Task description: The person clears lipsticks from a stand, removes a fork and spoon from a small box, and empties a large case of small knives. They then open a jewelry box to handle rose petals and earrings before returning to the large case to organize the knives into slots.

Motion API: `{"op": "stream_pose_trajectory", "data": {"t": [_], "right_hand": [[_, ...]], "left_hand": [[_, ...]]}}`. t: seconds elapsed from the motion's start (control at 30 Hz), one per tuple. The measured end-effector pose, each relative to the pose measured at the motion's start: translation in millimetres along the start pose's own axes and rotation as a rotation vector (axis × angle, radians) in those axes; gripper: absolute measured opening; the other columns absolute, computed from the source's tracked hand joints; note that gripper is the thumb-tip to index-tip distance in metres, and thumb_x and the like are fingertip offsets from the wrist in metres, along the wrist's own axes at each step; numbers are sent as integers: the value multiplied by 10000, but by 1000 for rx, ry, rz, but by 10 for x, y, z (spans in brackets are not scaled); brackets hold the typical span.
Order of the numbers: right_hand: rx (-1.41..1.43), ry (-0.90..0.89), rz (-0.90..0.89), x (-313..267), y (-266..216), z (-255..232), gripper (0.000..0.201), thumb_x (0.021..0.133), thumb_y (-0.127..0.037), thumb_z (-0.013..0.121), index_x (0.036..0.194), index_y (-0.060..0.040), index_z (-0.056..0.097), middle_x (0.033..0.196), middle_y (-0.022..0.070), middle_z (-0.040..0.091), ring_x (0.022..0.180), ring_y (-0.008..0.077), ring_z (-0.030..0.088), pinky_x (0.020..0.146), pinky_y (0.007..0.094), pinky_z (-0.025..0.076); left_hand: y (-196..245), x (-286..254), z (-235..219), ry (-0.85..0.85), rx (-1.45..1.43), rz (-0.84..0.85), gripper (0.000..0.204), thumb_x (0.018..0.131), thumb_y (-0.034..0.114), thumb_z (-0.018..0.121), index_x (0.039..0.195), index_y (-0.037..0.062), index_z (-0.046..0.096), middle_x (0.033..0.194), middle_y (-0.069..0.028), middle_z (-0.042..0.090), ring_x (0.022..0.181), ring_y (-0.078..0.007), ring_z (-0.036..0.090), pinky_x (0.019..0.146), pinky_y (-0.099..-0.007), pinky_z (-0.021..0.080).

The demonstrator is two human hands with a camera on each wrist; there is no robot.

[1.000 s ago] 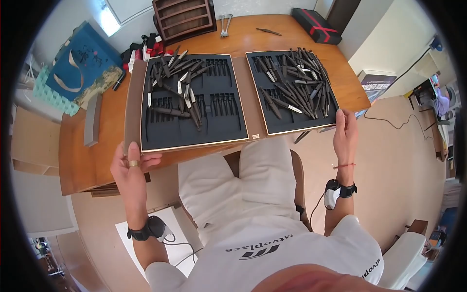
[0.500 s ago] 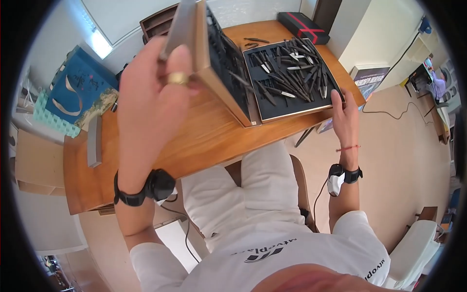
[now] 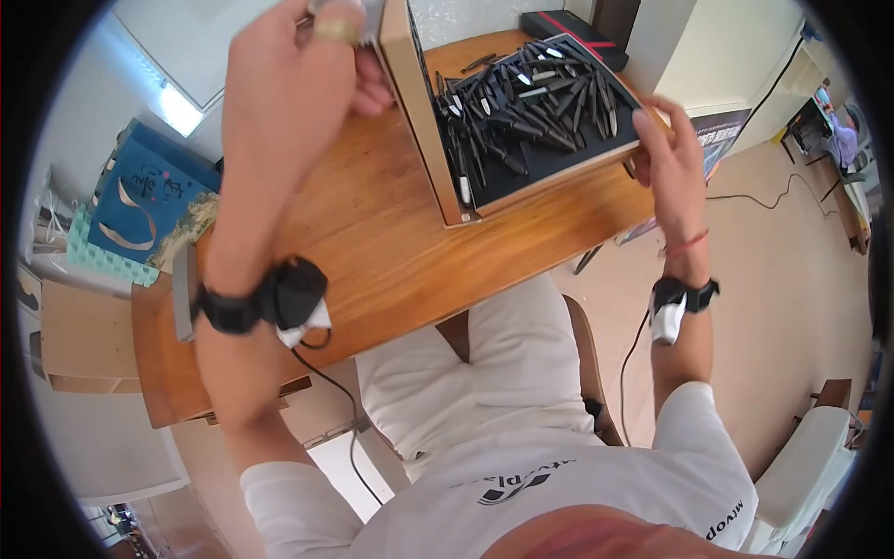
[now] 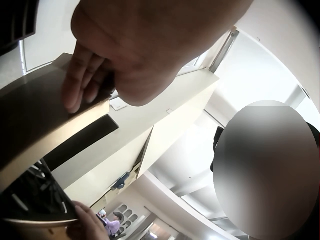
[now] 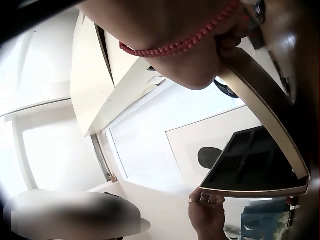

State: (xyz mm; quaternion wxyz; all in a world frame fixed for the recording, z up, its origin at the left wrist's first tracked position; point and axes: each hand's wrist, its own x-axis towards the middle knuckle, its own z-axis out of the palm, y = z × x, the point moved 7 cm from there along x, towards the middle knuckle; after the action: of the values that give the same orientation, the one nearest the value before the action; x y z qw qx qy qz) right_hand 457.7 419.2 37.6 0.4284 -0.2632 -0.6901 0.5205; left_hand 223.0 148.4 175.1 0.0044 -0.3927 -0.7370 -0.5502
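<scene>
A hinged, book-style case has its left half standing on edge. My left hand grips the outer edge of that half, thumb on one side and fingers on the other. The case's right half lies open, with a black lining and a heap of slim dark pen-like pieces, some with white ends. Several pieces lie against the hinge side. My right hand holds the front right corner, thumb on the rim and fingers underneath. In the right wrist view, the raised half's lining shows black and slotted.
The wooden table carries the case. A black box with red ribbon stands at the back. Leftward are a blue gift bag and a grey long box. Cables hang from the wrist cameras.
My left hand has swung the case's left half from flat to upright. Its pieces have tipped toward the right half, where the heap is now bigger. My right hand stays at its corner.
</scene>
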Motion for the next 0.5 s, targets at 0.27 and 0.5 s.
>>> {"op": "stream_pose_trajectory", "data": {"t": [0.27, 0.5], "right_hand": [[160, -345, 214, 1330, -431, 239, 302, 1094, -326, 673, 1155, -43, 759, 605, -58, 482, 497, 71, 475, 451, 241, 348], [575, -403, 326, 2139, 32, 206, 394, 1012, -377, 790, 1020, 11, 720, 720, 151, 746, 659, 313, 766, 573, 398, 664]], "left_hand": [[99, 1742, -446, 64, -63, -27, 330, 1096, 175, 504, 965, -88, 655, 870, -159, 710, 697, -223, 700, 571, -321, 597], [-126, 2482, -754, 245, -382, -115, 238, 1092, 112, 484, 944, -37, 598, 803, -101, 631, 640, -206, 641, 568, -311, 590]]}}
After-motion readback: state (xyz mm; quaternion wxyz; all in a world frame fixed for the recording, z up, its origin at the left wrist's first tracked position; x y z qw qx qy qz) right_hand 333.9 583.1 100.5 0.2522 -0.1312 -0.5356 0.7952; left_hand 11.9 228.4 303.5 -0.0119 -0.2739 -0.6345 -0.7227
